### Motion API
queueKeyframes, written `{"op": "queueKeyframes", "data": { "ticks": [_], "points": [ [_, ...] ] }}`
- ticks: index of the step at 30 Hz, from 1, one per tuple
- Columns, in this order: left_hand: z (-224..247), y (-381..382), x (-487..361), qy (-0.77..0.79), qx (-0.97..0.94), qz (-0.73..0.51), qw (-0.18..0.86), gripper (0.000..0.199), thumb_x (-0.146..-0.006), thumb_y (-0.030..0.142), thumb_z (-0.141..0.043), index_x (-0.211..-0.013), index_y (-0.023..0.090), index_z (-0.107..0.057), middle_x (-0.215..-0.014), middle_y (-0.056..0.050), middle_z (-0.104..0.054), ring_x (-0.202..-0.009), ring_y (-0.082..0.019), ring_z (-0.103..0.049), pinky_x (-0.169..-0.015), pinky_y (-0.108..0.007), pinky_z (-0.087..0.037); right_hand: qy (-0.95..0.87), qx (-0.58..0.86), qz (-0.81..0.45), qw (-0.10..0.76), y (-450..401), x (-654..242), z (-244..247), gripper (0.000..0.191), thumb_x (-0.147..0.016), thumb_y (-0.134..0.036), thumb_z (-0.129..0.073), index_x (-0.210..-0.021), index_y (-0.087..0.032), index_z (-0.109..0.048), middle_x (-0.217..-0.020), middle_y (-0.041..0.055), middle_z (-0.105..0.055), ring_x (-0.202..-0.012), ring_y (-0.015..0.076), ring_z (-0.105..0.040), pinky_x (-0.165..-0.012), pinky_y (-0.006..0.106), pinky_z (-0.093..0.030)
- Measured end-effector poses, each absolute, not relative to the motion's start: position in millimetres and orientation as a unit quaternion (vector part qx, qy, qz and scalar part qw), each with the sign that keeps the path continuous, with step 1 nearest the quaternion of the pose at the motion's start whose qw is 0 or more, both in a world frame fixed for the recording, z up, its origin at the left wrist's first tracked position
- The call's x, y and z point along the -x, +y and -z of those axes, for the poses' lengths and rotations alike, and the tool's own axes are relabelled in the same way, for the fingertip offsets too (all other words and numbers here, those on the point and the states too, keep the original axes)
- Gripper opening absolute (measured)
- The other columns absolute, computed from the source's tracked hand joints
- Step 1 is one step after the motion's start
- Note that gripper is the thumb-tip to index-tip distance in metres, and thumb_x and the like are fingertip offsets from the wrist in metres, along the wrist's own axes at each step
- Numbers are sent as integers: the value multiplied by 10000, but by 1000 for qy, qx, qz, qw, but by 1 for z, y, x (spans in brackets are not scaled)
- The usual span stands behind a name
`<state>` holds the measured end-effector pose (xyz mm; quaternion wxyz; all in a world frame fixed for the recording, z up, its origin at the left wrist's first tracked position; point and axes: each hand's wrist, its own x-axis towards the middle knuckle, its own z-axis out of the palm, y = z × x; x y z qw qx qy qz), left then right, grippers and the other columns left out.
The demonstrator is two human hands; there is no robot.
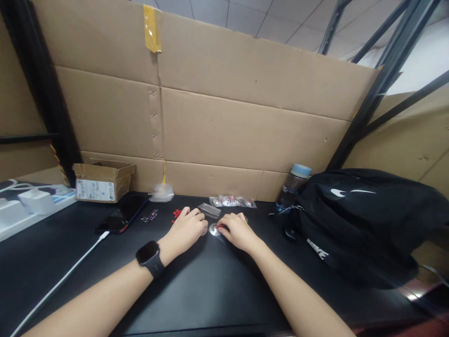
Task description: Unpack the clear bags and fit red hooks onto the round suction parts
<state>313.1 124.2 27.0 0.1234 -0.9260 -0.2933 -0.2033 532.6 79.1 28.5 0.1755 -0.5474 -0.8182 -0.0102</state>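
My left hand (188,226) rests on the black table with its fingers curled down. Something clear and shiny shows at its fingertips, too small to name. Just right of it lies a round silver disc (213,229). Over the disc, my right hand (237,231) pinches a small red piece (220,226) between thumb and fingers. Several small red pieces (176,215) are scattered beyond my left hand, partly hidden by it. A clear flat packet (209,210) lies beyond the two hands. Behind that, a row of clear bags (232,201) holds silver discs with red bits.
On the left are a phone (122,214) with a white cable (66,276), a power strip (38,213) and a small cardboard box (103,181). A black backpack (361,220) and a water bottle (293,187) stand right. A cardboard wall (224,103) closes the back.
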Motion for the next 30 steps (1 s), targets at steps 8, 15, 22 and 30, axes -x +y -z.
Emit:
{"op": "queueKeyframes", "data": {
  "ticks": [8, 15, 22, 30],
  "points": [
    [-38, 126, -302, -329, 921, 192, 82, 190, -947, 248, -532, -821, 232, -673, -843, -59, -707, -932, -246, -538, -836, -432, -259, -813, 554, 17, 178, 77, -528, -30, 120, -969, -293, -593, -980, -263, -709, -1002, 22, -720, -938, 192, -599, -794, 334, -249],
    [-38, 123, -306, -313, 927, 190, 80, 219, -963, 260, -518, -820, 233, -683, -808, -59, -707, -930, -249, -535, -858, -434, -245, -783, 601, 59, 145, 77, -527, -32, 111, -946, -211, -585, -884, -211, -677, -931, 46, -719, -886, 208, -588, -763, 337, -239],
    [-34, 121, -312, -279, 935, 203, 85, 216, -970, 262, -515, -825, 244, -675, -840, -53, -707, -961, -250, -525, -868, -450, -236, -783, 601, 92, 131, 72, -526, -35, 155, -939, -169, -516, -838, -189, -632, -900, 70, -694, -838, 211, -575, -746, 348, -259],
    [-30, 127, -316, -367, 883, 284, -69, 175, -956, 307, -517, -894, 254, -672, -894, -18, -732, -944, -218, -602, -875, -406, -285, -762, 576, -38, 293, 77, -526, -29, 110, -925, -220, -534, -851, -199, -614, -931, 48, -685, -869, 192, -624, -822, 348, -424]
  ]
}}
